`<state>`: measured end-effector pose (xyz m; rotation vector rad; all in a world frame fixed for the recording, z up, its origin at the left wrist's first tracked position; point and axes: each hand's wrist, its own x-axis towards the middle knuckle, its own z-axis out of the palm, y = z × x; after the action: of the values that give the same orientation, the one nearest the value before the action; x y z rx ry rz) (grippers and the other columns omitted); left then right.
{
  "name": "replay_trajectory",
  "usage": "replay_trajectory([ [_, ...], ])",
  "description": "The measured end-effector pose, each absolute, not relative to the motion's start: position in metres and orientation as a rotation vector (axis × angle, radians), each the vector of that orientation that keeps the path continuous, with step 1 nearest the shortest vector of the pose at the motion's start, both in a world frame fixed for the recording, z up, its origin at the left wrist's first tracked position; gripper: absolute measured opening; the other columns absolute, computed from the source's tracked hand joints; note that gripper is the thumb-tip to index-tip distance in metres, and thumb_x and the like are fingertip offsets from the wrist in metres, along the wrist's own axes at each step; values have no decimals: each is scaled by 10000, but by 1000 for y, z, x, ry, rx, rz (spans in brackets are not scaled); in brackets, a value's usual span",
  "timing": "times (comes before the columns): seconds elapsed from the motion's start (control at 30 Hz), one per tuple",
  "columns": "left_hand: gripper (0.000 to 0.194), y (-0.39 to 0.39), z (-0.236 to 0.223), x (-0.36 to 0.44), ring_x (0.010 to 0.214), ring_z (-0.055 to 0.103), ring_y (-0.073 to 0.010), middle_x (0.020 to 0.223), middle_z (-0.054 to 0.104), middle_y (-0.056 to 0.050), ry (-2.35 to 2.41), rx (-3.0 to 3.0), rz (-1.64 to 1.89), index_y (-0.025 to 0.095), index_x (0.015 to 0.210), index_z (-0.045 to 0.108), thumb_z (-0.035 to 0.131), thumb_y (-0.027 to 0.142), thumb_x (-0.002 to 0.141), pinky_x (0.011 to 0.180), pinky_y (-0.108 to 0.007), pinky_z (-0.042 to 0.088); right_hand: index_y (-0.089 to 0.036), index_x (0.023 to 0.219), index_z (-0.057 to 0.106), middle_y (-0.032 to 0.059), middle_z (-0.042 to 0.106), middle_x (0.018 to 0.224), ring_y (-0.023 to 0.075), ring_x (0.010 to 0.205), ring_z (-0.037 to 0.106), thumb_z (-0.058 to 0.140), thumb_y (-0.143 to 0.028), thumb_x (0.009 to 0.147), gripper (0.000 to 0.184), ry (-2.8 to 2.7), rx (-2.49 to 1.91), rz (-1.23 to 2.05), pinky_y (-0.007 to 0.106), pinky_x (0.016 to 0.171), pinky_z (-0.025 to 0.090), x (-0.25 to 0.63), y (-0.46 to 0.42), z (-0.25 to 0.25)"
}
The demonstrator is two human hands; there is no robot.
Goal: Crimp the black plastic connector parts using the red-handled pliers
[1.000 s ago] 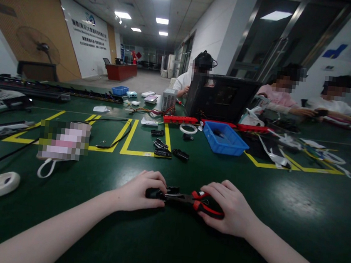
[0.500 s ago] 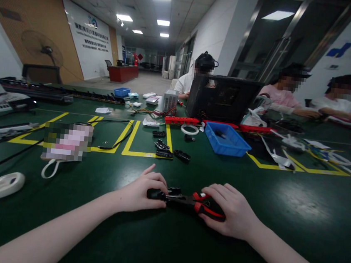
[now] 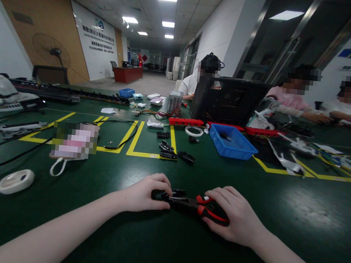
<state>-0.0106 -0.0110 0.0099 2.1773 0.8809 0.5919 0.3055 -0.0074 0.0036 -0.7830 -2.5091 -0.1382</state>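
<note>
The left hand (image 3: pixel 145 193), at seven o'clock from view center, pinches a small black part (image 3: pixel 158 195) above the green counter (image 3: pixel 163 247). At four o'clock, the right hand (image 3: pixel 232 215), half-curled, grips red-and-black pliers (image 3: pixel 193 203), handles spread, nose toward nine o'clock at the part; whether it bites is unclear.

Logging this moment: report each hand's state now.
Left hand: closed, holding a small black elongated part.
Right hand: closed, holding red-and-black-handled metal pliers.
</note>
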Motion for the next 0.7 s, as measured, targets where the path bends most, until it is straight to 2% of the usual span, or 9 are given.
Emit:
replay_trajectory([
  [0.1, 195, -11, 10, -10, 1081, 591, -237, 1149, 606, -60, 884, 2184, 594, 213, 1028, 699, 752, 275, 852, 969, -406, 486, -185, 1135, 602, 80, 726, 984, 228, 839, 684, 664, -395, 815, 388, -2516, -784, -152, 447, 888, 486, 306, -7, 4],
  [0.2, 193, -11, 10, -10, 1074, 589, -231, 1143, 605, -54, 888, 2195, 590, 211, 1024, 695, 754, 273, 851, 963, -397, 483, -192, 1160, 596, 71, 729, 998, 236, 875, 697, 675, -400, 817, 409, -2524, -765, -187, 520, 1053, 398, 307, -6, 5],
  [0.3, 193, -11, 11, -9, 1075, 586, -232, 1140, 603, -54, 898, 2207, 582, 212, 1021, 693, 756, 275, 850, 963, -398, 478, -180, 1187, 577, 89, 727, 1051, 275, 1043, 679, 676, -387, 828, 426, -2528, -719, -232, 569, 1162, 271, 308, -6, 5],
  [0.4, 195, -12, 11, -9, 1079, 585, -234, 1141, 603, -52, 905, 2208, 583, 212, 1020, 694, 760, 272, 847, 962, -398, 477, -184, 1190, 575, 84, 731, 1063, 309, 1201, 612, 693, -375, 823, 430, -2544, -707, -253, 607, 1196, 176, 309, -6, 7],
  [0.7, 199, -12, 11, -10, 1074, 588, -237, 1142, 606, -57, 900, 2203, 586, 211, 1031, 692, 753, 281, 855, 950, -400, 484, -199, 1176, 592, 84, 743, 1030, 336, 1216, 595, 704, -372, 787, 440, -2525, -741, -295, 601, 1148, 236, 315, -4, 8],
])
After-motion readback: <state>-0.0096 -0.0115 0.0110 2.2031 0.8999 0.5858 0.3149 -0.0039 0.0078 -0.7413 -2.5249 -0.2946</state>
